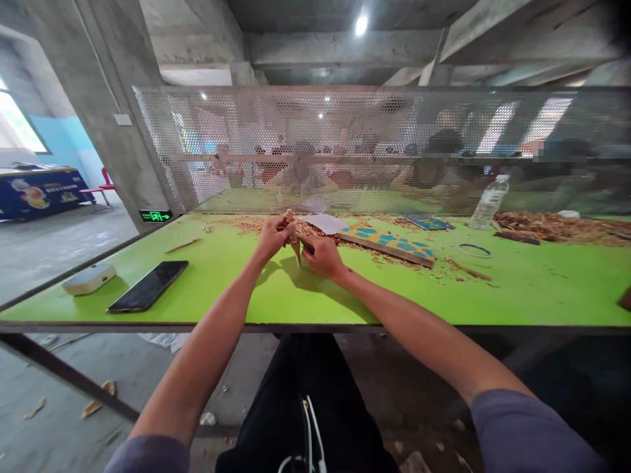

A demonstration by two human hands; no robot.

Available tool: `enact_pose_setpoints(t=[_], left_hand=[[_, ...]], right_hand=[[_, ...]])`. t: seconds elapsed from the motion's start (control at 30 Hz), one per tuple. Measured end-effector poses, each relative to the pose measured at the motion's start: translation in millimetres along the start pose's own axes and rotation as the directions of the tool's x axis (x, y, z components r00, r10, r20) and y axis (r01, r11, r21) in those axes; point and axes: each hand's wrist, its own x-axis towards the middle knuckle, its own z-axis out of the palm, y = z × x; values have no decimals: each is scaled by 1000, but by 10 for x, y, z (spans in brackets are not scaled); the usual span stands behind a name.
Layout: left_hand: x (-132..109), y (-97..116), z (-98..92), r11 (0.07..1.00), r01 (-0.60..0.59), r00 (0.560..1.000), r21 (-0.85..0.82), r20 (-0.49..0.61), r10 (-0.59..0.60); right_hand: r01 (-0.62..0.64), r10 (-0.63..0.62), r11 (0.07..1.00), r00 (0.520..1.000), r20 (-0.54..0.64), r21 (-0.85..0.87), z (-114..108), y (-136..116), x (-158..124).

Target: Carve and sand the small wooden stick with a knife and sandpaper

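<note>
Arms outstretched; left grip [273, 236] pinches wooden piece [294, 247], right grip [323, 257] fisted beside.

Bright, even light; ceiling lamp [361, 25] glares, window [17, 121] blown out at left; soft shadows on green table [221, 289]; edges bowed, mesh background blurred

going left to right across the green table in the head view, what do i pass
white box → black phone → left hand gripping a wooden piece → right hand → painted board → water bottle
</note>
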Motion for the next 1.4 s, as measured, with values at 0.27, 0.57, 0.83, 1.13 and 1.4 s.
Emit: enact_pose_setpoints(t=[0.27, 0.57, 0.83, 1.13, 1.4], left_hand=[[0, 21, 43, 999, 1, 1000, 33, -14, -1], [-36, 110, 105, 983, -53, 998, 177, -31, 59], [-56, 181, 155, 951, -87, 992, 297, -60, 109], [-54, 162, 143, 958, -46, 995, 284, -74, 70], [-78, 208, 186, 925, -94, 988, 369, -82, 134]], right_hand=[[-20, 25, 987, 999, 31, -160, -99, -88, 30], [-75, 108, 959, 988, 108, -274, -200, -210, 54], [-116, 162, 941, 979, 123, -319, -212, -280, 64], [-134, 171, 952, 979, 113, -277, -195, -268, 73], [-182, 221, 947, 967, 127, -264, -203, -284, 95]])
